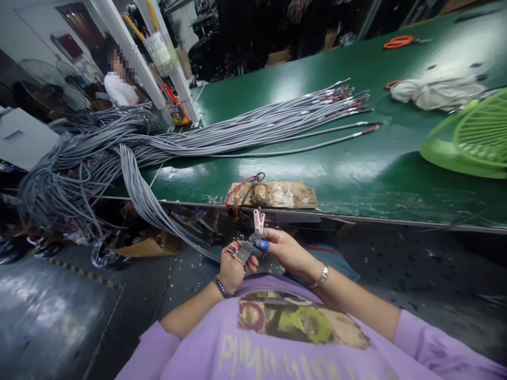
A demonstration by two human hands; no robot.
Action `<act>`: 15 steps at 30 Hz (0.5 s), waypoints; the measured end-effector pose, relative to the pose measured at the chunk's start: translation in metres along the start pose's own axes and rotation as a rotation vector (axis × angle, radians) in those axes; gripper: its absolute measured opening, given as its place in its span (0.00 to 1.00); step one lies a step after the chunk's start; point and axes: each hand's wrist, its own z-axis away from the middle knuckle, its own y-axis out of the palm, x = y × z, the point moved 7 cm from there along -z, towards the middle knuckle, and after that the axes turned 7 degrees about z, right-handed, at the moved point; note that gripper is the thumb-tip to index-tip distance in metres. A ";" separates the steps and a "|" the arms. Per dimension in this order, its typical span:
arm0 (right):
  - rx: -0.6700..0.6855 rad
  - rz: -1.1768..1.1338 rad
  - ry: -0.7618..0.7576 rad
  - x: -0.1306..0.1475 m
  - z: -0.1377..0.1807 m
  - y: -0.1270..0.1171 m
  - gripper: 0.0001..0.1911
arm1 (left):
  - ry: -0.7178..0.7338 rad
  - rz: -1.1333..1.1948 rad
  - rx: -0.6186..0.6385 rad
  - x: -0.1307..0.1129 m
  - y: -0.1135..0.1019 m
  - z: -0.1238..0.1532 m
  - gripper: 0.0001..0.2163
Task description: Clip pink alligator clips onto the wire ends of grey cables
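My left hand (232, 270) is closed around the end of a bundle of grey cables (148, 195), which hangs off the bench edge and runs down to it. Thin coloured wire ends (233, 250) stick out at its fingers, beside a short grey piece (245, 251). My right hand (283, 249), with blue tape (262, 245) around one digit, pinches close against the left; what lies between its fingertips is too small to make out. Just above those fingertips a pink clothespin (259, 221) points upward; whether the hand touches it I cannot tell.
On the green bench (348, 179) lie many grey cables (253, 129) with stripped ends, and a wooden block (289, 195) with red and black leads at the front edge. A green fan (471, 137), a cloth (439, 92) and orange-handled scissors (399, 42) are right. A person (119, 87) is behind.
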 end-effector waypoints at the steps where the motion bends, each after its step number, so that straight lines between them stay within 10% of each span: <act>1: 0.010 -0.004 -0.006 0.001 0.000 0.002 0.16 | 0.002 0.013 0.006 0.001 0.001 0.000 0.26; 15: -0.225 0.137 0.067 -0.003 -0.001 -0.031 0.21 | -0.148 0.012 0.257 0.007 0.018 0.003 0.24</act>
